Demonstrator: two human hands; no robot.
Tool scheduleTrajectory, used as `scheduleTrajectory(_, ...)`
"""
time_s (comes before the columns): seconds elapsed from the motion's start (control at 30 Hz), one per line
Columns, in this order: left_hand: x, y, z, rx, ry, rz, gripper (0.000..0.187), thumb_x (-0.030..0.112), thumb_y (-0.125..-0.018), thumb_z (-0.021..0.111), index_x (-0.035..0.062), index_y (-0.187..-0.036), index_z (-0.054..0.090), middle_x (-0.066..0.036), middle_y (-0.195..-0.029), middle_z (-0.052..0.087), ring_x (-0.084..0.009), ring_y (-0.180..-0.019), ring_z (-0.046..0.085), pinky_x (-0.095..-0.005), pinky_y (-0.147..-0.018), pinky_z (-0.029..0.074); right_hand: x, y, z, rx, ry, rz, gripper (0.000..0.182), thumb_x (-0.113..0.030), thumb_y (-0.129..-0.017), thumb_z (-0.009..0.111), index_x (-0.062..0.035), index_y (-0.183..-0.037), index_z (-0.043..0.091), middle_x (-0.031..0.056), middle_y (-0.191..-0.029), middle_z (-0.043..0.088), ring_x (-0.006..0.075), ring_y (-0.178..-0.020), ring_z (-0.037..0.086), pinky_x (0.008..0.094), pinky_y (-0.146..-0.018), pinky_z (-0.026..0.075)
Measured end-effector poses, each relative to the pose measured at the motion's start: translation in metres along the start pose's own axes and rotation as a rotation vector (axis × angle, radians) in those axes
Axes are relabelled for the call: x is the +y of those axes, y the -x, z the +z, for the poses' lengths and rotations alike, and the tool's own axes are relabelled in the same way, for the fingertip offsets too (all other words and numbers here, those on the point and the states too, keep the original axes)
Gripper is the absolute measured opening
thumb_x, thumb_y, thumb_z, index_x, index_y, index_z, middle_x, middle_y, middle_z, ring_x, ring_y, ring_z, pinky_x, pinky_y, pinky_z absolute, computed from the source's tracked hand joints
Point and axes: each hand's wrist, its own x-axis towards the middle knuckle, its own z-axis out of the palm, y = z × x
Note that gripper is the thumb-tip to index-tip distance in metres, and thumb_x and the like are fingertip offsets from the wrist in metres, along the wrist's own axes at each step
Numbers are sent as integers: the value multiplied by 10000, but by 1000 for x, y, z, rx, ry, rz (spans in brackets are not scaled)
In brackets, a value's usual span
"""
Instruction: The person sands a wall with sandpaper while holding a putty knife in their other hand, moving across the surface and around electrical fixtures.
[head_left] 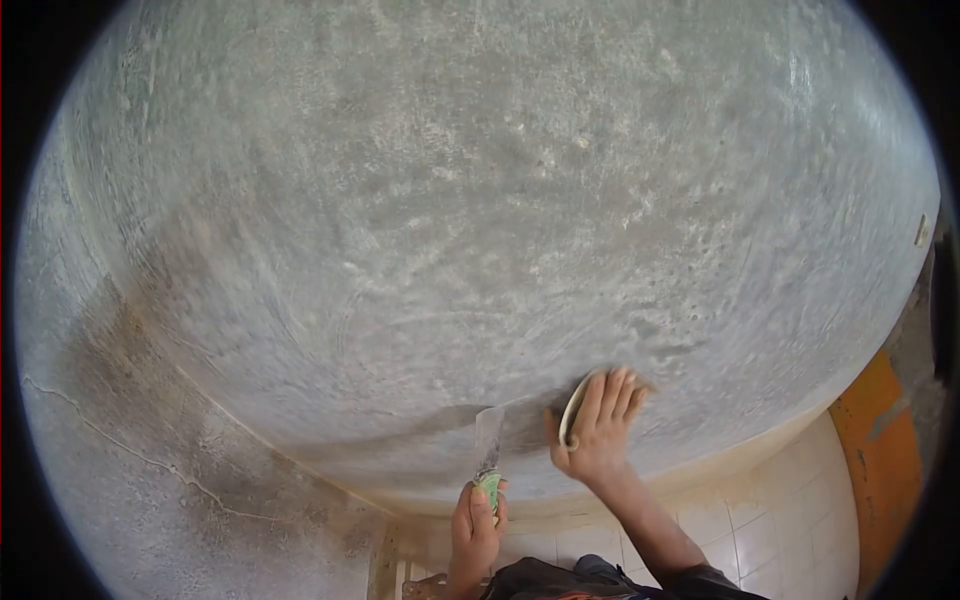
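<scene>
A grey plastered wall (450, 220) with scuffs and pale patches fills most of the head view. My left hand (476, 535), low in the middle, is closed around the green handle of a putty knife (489, 445). The blade points up, close to the wall; whether it touches cannot be made out. To its right, my right hand (604, 425) presses flat-fingered against the wall over a curled pale sheet that looks like sandpaper (572, 412). Only the sheet's edge shows between thumb and fingers; the rest lies under the palm.
A second wall (140, 470) with a long crack meets this one at the left corner. Light tiles (755, 530) cover the floor below. At the right stands an orange panel (880, 450), with a small pale fitting (922, 231) on the wall above.
</scene>
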Motion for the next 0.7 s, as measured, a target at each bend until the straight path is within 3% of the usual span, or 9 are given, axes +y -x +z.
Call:
scheduleTrajectory(0.2,7,-1,4,19,-23,15,426,383,-997,326,8,-1045,522,3,-699,479,-37,-507,385,-179,-445,309,-4,-11,-9,13,-29,-42,852,-316,-807,608,171,-1354,171,437,-1397,100,575,-1327,7,644,-1039,-41)
scheduleTrajectory(0.4,2,2,2,37,7,11,424,379,-999,325,6,-1055,519,3,-696,470,-39,-504,378,-182,-442,309,-10,14,12,-71,-34,-15,795,-321,-791,600,169,-1310,248,426,-1357,203,590,-1283,141,650,-1036,-10)
scheduleTrajectory(0.47,7,2,3,23,4,5,425,381,-999,326,5,-1057,517,3,-693,467,-40,-502,375,-182,-441,307,-16,21,14,20,-32,-86,672,-266,-694,580,76,-1253,428,267,-1230,434,416,-1119,412,602,-908,242)
scheduleTrajectory(0.5,9,3,3,16,10,-5,420,379,-999,330,8,-1057,518,4,-690,464,-40,-500,372,-184,-442,309,-12,18,11,20,-33,-92,672,-266,-694,580,76,-1253,428,267,-1230,434,416,-1119,412,602,-908,242)
scheduleTrajectory(0.6,8,2,0,3,6,-5,407,372,-999,337,14,-1056,522,6,-685,462,-38,-504,371,-186,-452,311,-6,-33,-28,-7,-54,-50,766,-314,-821,565,157,-1329,239,414,-1376,197,577,-1294,148,641,-1045,-1)
scheduleTrajectory(0.7,9,-1,-1,-14,-56,31,423,390,-998,319,19,-1055,516,7,-673,454,-41,-485,371,-191,-435,297,-7,-53,-34,128,14,-16,779,-311,-834,560,155,-1353,211,393,-1410,164,560,-1320,113,635,-1051,-18)
